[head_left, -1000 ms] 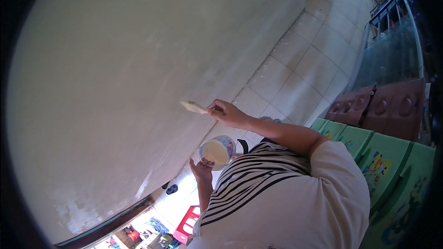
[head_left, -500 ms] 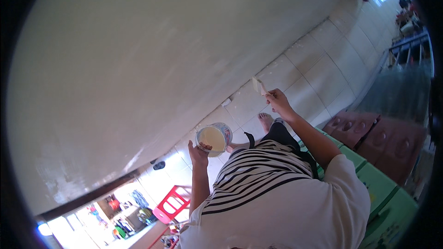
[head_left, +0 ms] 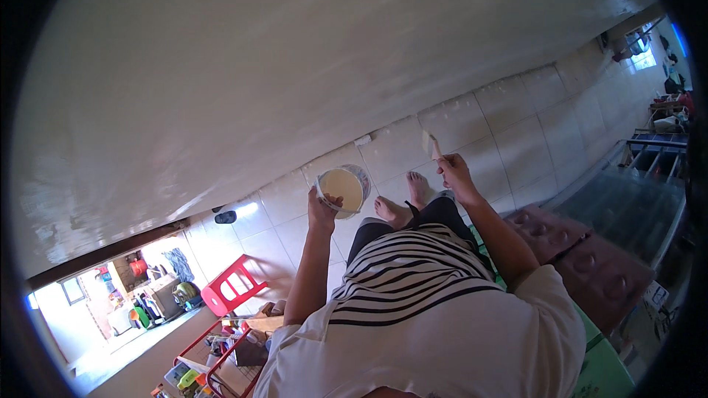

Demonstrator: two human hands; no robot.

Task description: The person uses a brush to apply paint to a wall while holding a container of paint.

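My left hand (head_left: pixel 324 210) grips the rim of a round bucket (head_left: pixel 360 177), with fingers over its near edge. Cream-coloured paint (head_left: pixel 341 189) shows inside it. Held out over the floor in my right hand (head_left: pixel 455 175) is a paintbrush (head_left: pixel 431 146), its pale bristles pointing up and away from me. The fingers are closed round its handle, and the brush is apart from the wall. Across the far side stretches a large pale wall (head_left: pixel 295 66), shiny in patches.
Pale floor tiles (head_left: pixel 457 121) run along the wall's foot, where a small white block (head_left: pixel 363 140) lies. A red plastic chair (head_left: pixel 230 286) and a red wire rack (head_left: pixel 214 361) stand at left. Green furniture (head_left: pixel 601 368), a brownish-red panel (head_left: pixel 590 265) and a glass-topped case (head_left: pixel 619 206) are at right.
The view has turned, so the wall's foot lies flatter and more of the rack at left shows. Both hands keep their hold on the bucket and the paintbrush.
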